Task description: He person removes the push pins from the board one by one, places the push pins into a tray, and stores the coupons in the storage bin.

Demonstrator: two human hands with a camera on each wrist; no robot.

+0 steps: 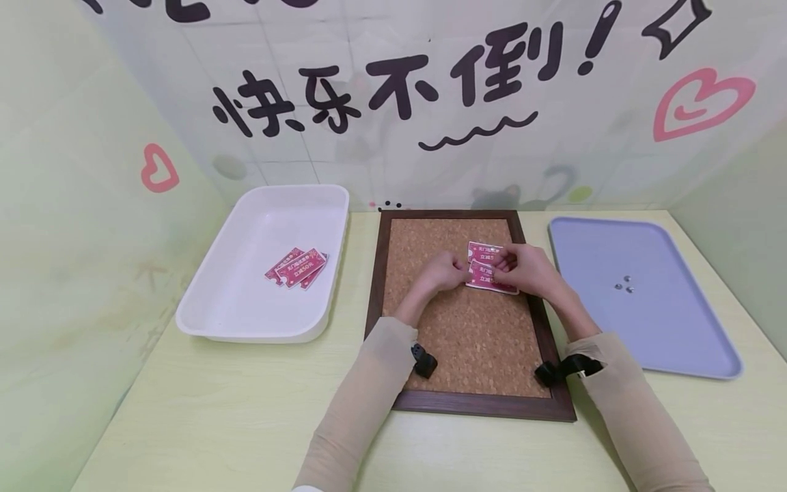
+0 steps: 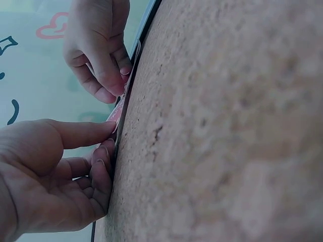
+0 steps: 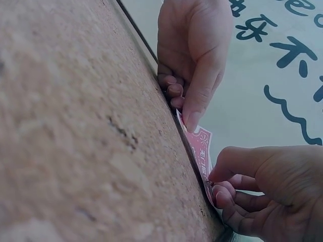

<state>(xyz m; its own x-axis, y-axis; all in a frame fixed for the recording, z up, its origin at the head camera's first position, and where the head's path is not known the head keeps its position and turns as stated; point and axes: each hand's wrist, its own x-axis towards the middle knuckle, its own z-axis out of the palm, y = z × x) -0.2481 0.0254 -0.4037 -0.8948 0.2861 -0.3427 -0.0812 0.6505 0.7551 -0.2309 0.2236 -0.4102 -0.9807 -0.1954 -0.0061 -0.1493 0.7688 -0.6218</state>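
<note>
Two red-and-white paper coupons lie one above the other at the upper right of a framed corkboard [image 1: 455,342]. On the upper coupon [image 1: 481,253] a small shiny spot shows near its middle. My left hand [image 1: 441,271] pinches the left end of the lower coupon [image 1: 481,275], its thumb over the paper and other fingers curled against the cork. At that coupon's right part, my right hand [image 1: 529,270] pinches with thumb and fingertips, covering some print. In the right wrist view, the coupon [image 3: 202,151] stretches between both hands, close along the board.
A white tray [image 1: 246,307] on the left holds several more coupons [image 1: 301,266], overlapping. To the right, a lavender tray [image 1: 670,321] carries three small metallic pieces [image 1: 627,283]. The dark wooden frame [image 1: 479,404] edges the corkboard, and a lettered wall stands behind the table.
</note>
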